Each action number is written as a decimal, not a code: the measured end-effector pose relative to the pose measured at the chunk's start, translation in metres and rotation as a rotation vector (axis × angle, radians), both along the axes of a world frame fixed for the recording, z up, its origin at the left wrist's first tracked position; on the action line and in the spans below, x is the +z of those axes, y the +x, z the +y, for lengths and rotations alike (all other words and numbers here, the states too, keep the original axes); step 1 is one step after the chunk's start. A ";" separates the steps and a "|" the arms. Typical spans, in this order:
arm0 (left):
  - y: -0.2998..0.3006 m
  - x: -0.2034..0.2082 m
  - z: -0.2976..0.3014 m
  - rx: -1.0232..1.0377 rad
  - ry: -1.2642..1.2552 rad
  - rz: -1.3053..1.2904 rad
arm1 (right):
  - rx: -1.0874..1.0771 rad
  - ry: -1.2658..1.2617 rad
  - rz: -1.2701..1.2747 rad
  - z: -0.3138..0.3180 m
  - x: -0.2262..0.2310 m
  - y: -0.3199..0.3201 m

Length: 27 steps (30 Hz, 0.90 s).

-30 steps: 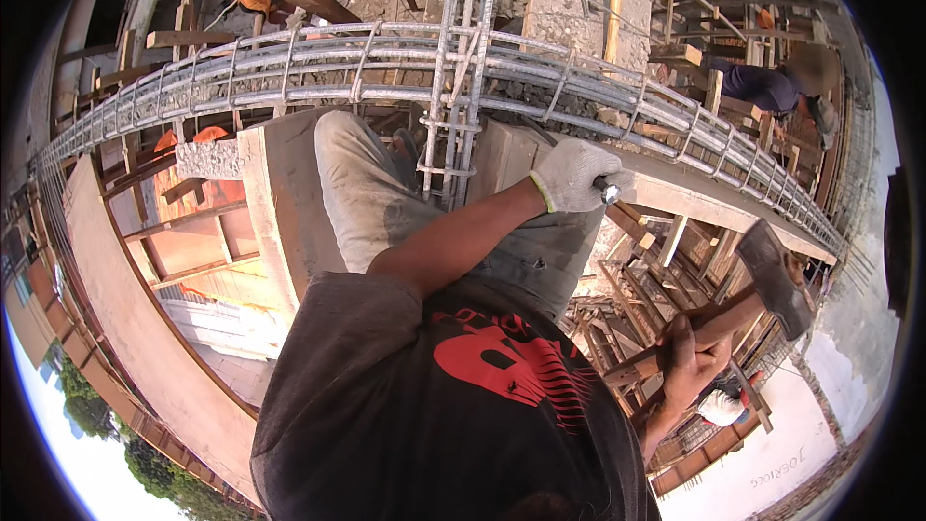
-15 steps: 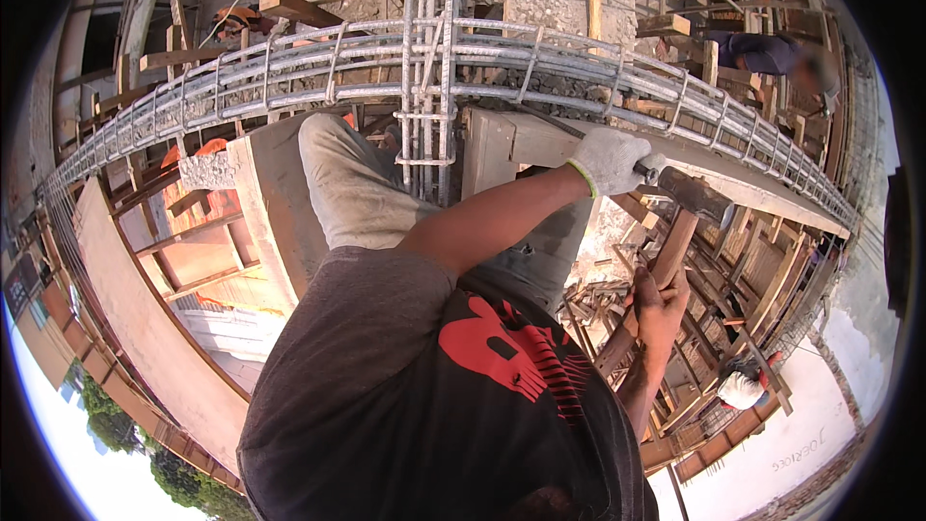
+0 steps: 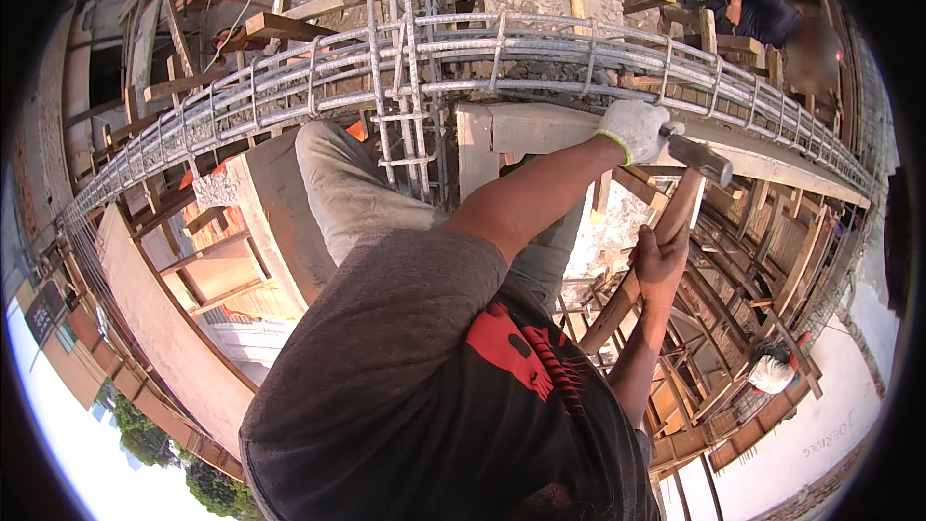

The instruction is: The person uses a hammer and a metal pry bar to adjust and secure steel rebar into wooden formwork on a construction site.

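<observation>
My left hand (image 3: pixel 633 131), in a pale knitted glove, is closed around a dark metal bar whose blunt end (image 3: pixel 671 127) sticks out on the right side of the fist. The bar's other part runs left behind the glove, along the wooden formwork beam (image 3: pixel 540 127); its tip is hard to make out. My bare right hand (image 3: pixel 660 262) grips the wooden handle (image 3: pixel 681 206) of a hammer. The steel hammer head (image 3: pixel 701 159) is right beside the bar's blunt end; I cannot tell whether they touch.
A rebar cage (image 3: pixel 540 56) arches across in front of me, crossed by upright rebars (image 3: pixel 410 87). Formwork boards (image 3: pixel 178 318) stand on the left. Timber props (image 3: pixel 723 280) fill the drop below right. One person (image 3: pixel 772 19) is at far right, another with a white helmet (image 3: pixel 772 371) lower down.
Both hands, the bar and the hammer have shifted slightly right and up in the picture. The hammer head has turned a little and stays near the bar's end. My view has shifted too.
</observation>
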State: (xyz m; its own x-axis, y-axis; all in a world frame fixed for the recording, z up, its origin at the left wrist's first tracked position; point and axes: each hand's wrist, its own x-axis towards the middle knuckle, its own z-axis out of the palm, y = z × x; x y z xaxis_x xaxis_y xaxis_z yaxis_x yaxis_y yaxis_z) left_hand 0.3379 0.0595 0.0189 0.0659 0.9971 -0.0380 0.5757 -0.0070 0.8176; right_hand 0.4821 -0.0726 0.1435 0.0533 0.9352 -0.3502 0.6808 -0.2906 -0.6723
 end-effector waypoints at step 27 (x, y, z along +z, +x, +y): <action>0.004 -0.024 -0.005 0.001 0.000 -0.001 | -0.402 0.577 0.301 0.058 0.196 0.101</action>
State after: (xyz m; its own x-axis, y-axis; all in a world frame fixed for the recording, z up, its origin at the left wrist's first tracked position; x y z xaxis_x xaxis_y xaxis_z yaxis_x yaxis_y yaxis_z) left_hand 0.3421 0.0541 -0.0049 0.0645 0.9972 -0.0383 0.5753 -0.0058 0.8180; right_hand 0.5832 -0.0147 0.3397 0.4076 0.9032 0.1341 0.3600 -0.0240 -0.9326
